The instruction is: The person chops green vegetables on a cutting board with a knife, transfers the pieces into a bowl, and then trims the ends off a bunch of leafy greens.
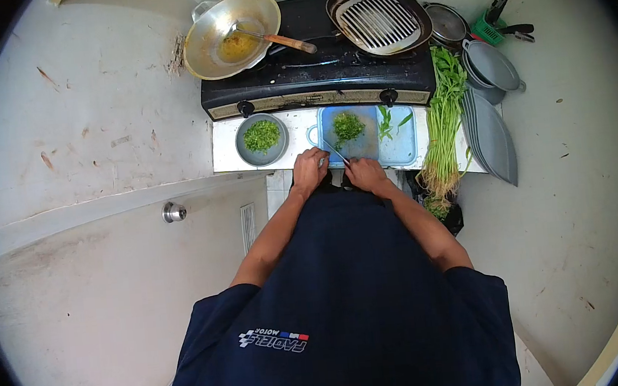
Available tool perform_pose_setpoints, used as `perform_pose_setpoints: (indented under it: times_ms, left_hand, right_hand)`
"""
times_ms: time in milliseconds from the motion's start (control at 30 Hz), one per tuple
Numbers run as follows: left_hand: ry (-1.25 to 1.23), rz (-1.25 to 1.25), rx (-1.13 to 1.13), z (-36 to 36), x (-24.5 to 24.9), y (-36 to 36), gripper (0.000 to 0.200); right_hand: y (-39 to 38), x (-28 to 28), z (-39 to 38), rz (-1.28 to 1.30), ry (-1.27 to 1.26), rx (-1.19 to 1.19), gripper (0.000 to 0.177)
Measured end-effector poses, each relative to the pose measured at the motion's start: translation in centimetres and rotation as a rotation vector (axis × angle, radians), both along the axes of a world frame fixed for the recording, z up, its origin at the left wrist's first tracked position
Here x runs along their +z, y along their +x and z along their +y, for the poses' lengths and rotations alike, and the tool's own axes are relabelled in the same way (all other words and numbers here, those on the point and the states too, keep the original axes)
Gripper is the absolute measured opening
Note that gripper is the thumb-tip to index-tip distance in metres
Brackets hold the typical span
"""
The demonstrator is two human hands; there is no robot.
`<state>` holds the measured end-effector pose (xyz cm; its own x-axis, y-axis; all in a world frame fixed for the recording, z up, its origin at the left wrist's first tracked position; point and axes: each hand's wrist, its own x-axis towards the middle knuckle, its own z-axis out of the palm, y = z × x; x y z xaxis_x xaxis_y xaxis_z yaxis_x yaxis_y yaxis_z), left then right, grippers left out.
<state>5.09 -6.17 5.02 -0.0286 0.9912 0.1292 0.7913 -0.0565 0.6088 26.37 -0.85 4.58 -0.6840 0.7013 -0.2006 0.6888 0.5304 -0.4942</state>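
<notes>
Fairly bright, even light, source out of frame. Shadows soft; small glint on the door knob [174, 212]. Heavy fisheye: walls [81, 110] bow, corners go black (lens circle). No obvious motion blur; chopped greens [348, 125] lack fine detail.

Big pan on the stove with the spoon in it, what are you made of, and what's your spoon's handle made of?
The big pan looks like metal, perhaps aluminium: smooth, with a shiny silvery-gold gleam. The spoon's handle looks like wood because it's warm brown and fairly dull, though it could be something else.
</notes>
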Motion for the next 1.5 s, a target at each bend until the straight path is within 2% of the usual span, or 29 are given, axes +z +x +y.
perform_pose_setpoints:
  times_ms: [400, 900, 1200, 1300, 1400, 1500]
  left_hand:
    - [0.031, -0.007, 0.028, 0.1, 0.6, 0.4, 0.01]
    - [-0.055, -0.145, 0.181, 0.3, 0.6, 1.2, 0.007]
    - [-0.058, -0.133, 0.168, 0.1, 0.6, 1.2, 0.007]
    - [-0.074, -0.072, 0.15, 0.0, 0.6, 1.1, 0.007]
    - [0.009, 0.026, 0.12, -0.2, 0.6, 1.0, 0.006]
    - [0.014, 0.015, 0.114, -0.3, 0.5, 1.0, 0.007]
  right_hand:
    - [-0.2, 1.2, -0.5, -0.084, 0.011, 0.058, 0.036]
    - [-0.4, -0.2, -0.3, 0.013, -0.009, -0.016, 0.037]
    - [-0.3, 0.7, -0.7, -0.03, 0.013, 0.031, 0.037]
    - [-0.3, 0.5, -1.0, -0.047, 0.02, 0.042, 0.038]
    - [-0.6, 0.8, -0.9, -0.094, -0.017, 0.022, 0.034]
    - [-1.3, 0.9, -0.6, -0.095, -0.039, 0.006, 0.033]
